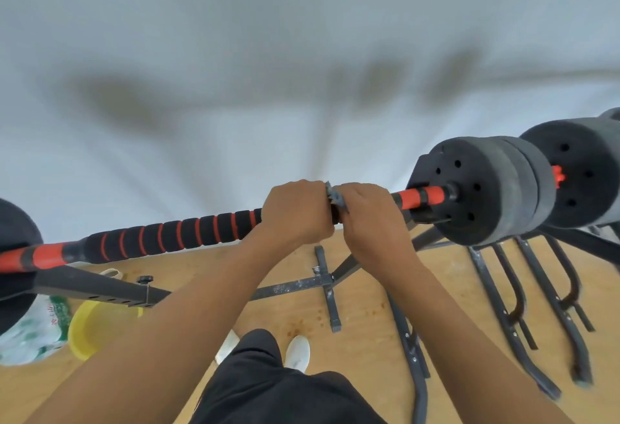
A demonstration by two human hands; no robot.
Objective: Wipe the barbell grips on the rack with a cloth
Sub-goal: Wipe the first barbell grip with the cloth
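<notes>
A: Where is the bar (pixel 174 234)?

B: It lies across the rack (pixel 100 289), running from low on the left up to the right. Its middle has a black foam grip (pixel 161 237) with red rings, and there are red sections at each end. Black plates (pixel 483 185) sit on the right end, and one dark plate (pixel 13 232) shows at the left edge.

A: And the hands?

B: Both are on the bar, side by side and touching, just right of the ringed grip. The left hand (pixel 295 212) has its fingers curled over the top of the bar, pressed together. The right hand (pixel 369 212) is curled over too, fingers together.

A: The cloth (pixel 335 197)?

B: Only a small grey scrap shows between the two hands, at the knuckles (the rest is hidden under them). It sits under the right hand's fingers; whether the left hand also holds it, I cannot tell.

A: What else is around?

B: A wooden floor (pixel 369 316) below, a yellow bowl (pixel 90 329) and a white-green bag (pixel 37 333) at lower left, white shoes (pixel 297 353) at the bottom centre, more dark stands (pixel 523 306) on the right, and a pale wall (pixel 235 37) behind
</notes>
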